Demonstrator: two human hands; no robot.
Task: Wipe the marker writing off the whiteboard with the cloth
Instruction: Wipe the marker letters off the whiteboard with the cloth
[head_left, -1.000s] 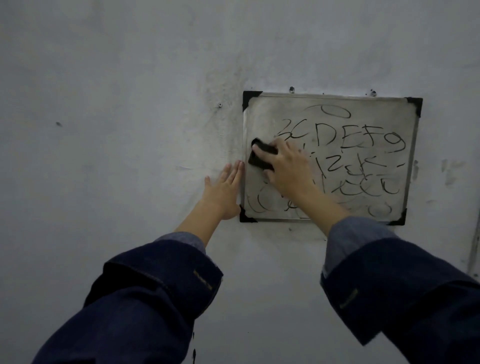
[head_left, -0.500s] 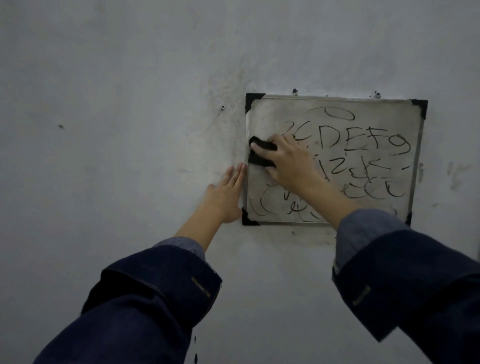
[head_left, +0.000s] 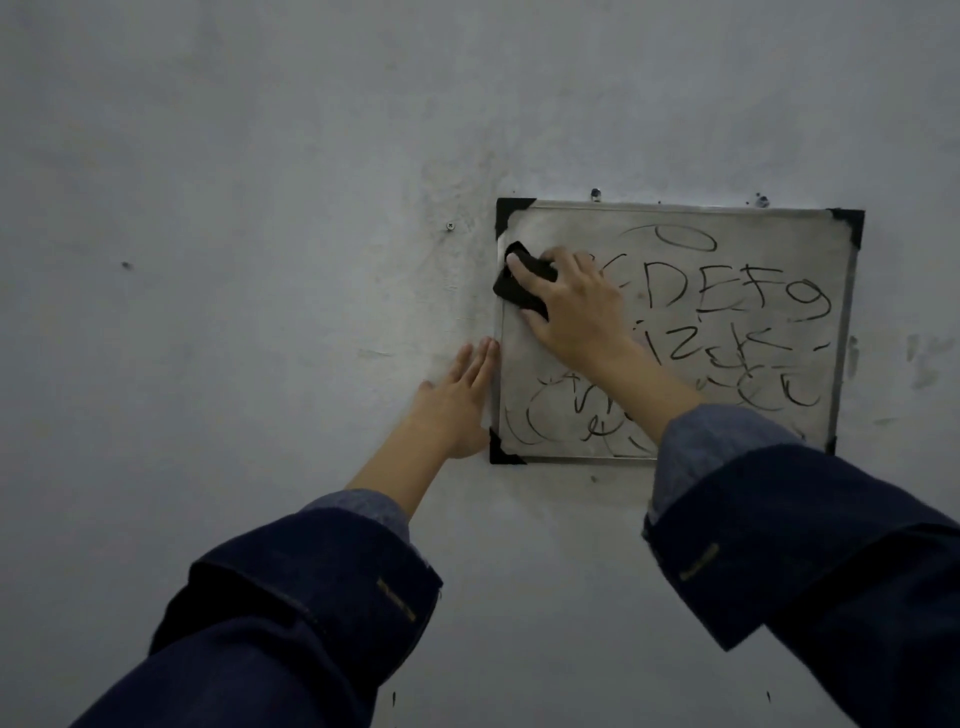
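Note:
A small metal-framed whiteboard (head_left: 779, 228) with black corner caps hangs on a grey wall. Black marker writing (head_left: 727, 296) covers its middle, right and bottom; the upper left patch is smeared grey. My right hand (head_left: 576, 306) presses a black cloth (head_left: 519, 283) flat against the board near its upper left corner, fingers spread over it. My left hand (head_left: 457, 400) lies flat on the wall, fingers straight, touching the board's left frame edge.
The grey wall (head_left: 260, 260) surrounds the board, with a screw head (head_left: 450, 225) to its upper left and two fixings (head_left: 595, 194) above the top edge. Smudges (head_left: 924, 364) mark the wall to the right.
My right hand has slid the cloth up and slightly left, toward the board's upper left corner. My left hand has stayed against the frame.

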